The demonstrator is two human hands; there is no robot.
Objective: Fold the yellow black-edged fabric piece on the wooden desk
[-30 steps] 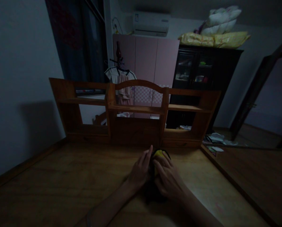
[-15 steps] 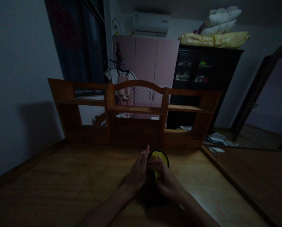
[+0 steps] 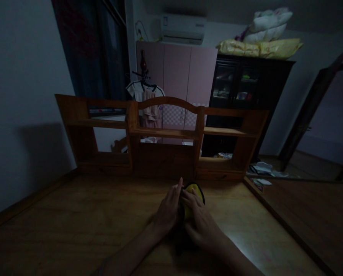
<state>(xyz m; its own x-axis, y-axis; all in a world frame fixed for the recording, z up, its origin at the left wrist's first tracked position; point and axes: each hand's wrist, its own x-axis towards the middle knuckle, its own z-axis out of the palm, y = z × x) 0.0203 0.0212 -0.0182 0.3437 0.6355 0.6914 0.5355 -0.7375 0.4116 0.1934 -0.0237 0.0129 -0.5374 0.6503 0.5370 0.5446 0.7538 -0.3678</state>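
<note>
A yellow, soft-looking item with a black rim (image 3: pixel 195 188) is between my hands, just above or on the wooden desk. Its exact kind is not clear in the dim light. My left hand (image 3: pixel 168 207) holds it along its left edge, fingers pointing up and close together. On its near face and right side, my right hand (image 3: pixel 200 220) is closed around it, fingers bent over the yellow part. Dark material hangs below the hands, mostly in shadow and partly hidden.
The wooden desktop (image 3: pixel 102 207) spreads around my hands. A wooden shelf unit (image 3: pixel 165 132) rises along its back edge, and a raised strip (image 3: pixel 277 218) borders the right side. Beyond stand a pink wardrobe (image 3: pixel 175 73) and a black cabinet (image 3: pixel 269 84). A wall is at left.
My right hand has shifted slightly, its fingers now lying further over the yellow part, so less of it shows. The left hand stays nearly in place. The view has moved a little.
</note>
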